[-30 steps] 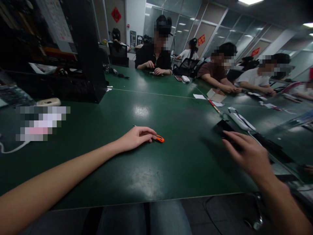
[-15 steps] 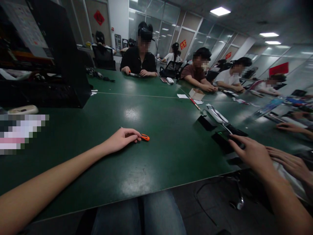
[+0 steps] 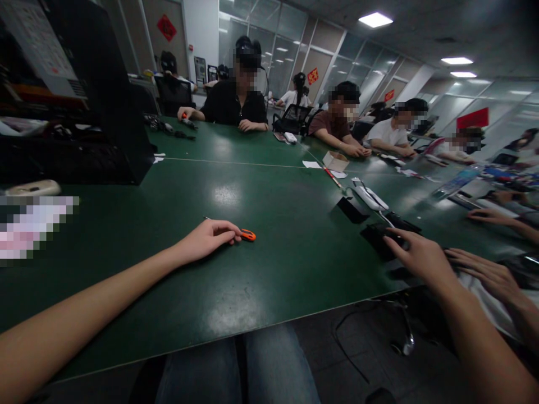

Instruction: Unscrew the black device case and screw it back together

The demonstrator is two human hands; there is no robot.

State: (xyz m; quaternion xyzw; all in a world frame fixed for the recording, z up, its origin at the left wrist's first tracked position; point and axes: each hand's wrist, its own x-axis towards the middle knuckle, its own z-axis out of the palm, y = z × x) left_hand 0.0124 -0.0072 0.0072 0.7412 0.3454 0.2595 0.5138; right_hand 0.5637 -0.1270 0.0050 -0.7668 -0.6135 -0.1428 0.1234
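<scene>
My left hand (image 3: 210,235) rests on the green table, fingers curled around an orange-and-black utility knife (image 3: 248,235). Its rounded orange end pokes out past my fingertips. A thin grey tip shows behind the hand; the middle is hidden in my palm. Off to the right, my right hand (image 3: 416,252) is closed over a small dark object (image 3: 403,243), mostly covered by the fingers, so its kind is unclear. Black flat items (image 3: 374,238) lie just beside those fingers. A white device (image 3: 370,197) with a cable is a little farther back.
The green table (image 3: 269,269) has its front edge above my lap. A large black case (image 3: 105,101) stands at the left. A co-worker's hands (image 3: 492,275) are close beside my right arm. Across the table sit several people. A small cardboard box (image 3: 336,161) lies toward the back.
The view has shifted slightly, and my right hand appears a little farther left. My left hand stays around the knife. The person opposite has moved one hand outward with an orange-ended thing.
</scene>
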